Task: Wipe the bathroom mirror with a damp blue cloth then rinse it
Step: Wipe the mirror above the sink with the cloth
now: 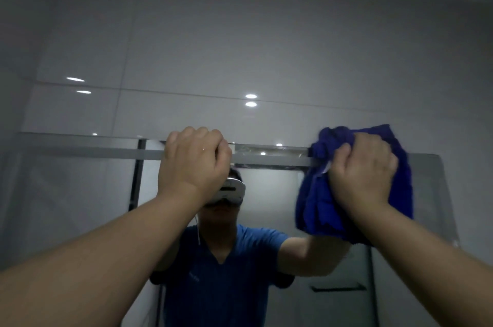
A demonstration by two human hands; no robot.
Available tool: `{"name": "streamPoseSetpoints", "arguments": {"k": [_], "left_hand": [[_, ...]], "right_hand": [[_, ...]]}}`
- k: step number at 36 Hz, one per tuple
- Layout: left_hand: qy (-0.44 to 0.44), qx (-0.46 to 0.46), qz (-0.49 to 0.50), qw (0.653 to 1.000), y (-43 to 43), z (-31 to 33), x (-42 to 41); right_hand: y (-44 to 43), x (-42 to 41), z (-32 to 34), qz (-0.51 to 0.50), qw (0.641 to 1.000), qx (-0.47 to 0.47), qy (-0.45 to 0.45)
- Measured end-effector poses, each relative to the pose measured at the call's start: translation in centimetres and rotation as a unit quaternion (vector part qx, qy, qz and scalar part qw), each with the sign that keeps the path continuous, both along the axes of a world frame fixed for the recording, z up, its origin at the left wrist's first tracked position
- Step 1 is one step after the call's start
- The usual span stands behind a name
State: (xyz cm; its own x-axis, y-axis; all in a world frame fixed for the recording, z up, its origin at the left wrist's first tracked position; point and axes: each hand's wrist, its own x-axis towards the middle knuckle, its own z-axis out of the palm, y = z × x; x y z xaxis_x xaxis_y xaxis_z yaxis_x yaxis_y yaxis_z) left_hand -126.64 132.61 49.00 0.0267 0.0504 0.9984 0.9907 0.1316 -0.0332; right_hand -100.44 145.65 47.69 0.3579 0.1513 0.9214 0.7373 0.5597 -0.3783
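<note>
The bathroom mirror (80, 193) fills the lower half of the view, its top edge running across at mid-height. My right hand (362, 172) presses a bunched blue cloth (317, 206) against the glass at the mirror's upper right, near the top edge. My left hand (192, 164) is curled into a fist resting at the mirror's top edge, left of the cloth, with nothing seen in it. The mirror reflects a person in a blue shirt wearing a white headset, partly hidden behind my left hand.
Glossy grey wall tiles (213, 59) rise above the mirror, showing bright spots of ceiling lights. The mirror's right edge (448, 193) stands just beyond the cloth. A dark rail (337, 288) appears in the reflection at the lower right.
</note>
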Motion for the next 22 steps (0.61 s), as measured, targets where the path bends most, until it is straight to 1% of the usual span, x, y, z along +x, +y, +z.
{"name": "streamPoseSetpoints", "arguments": {"k": [2,4,8,11,15,17,18,19,22], "left_hand": [[0.005,-0.007,-0.016,1.000,-0.1,0.0,-0.1],[0.015,-0.014,-0.035,0.999,-0.2,0.0,-0.3],[0.041,0.013,-0.053,0.998,-0.2,0.0,-0.7],[0.054,0.031,-0.067,0.996,-0.5,0.0,-0.7],[0.053,0.019,-0.068,0.996,-0.4,0.1,-0.8],[0.047,0.005,-0.049,0.998,-0.1,0.1,-1.0],[0.041,-0.005,-0.036,0.999,0.1,0.1,-1.1],[0.033,-0.013,-0.023,0.999,0.2,0.1,-1.1],[0.013,-0.019,-0.001,1.000,0.3,0.1,-0.6]], "right_hand": [[-2.0,-4.5,-0.8,0.009,0.998,0.023,-0.061],[-4.5,-8.6,-1.9,0.044,0.992,0.009,-0.122],[-8.5,-14.0,-4.5,0.076,0.978,0.019,-0.193],[-9.4,-15.2,-5.8,0.084,0.972,0.016,-0.217],[-7.9,-12.7,-5.0,0.111,0.959,0.045,-0.258],[-6.1,-10.3,-3.0,0.128,0.959,0.076,-0.243],[-5.0,-8.8,-1.7,0.131,0.965,0.080,-0.212],[-4.2,-7.2,-0.2,0.125,0.975,0.069,-0.171],[-2.2,-2.0,3.8,0.075,0.996,-0.013,-0.043]]}}
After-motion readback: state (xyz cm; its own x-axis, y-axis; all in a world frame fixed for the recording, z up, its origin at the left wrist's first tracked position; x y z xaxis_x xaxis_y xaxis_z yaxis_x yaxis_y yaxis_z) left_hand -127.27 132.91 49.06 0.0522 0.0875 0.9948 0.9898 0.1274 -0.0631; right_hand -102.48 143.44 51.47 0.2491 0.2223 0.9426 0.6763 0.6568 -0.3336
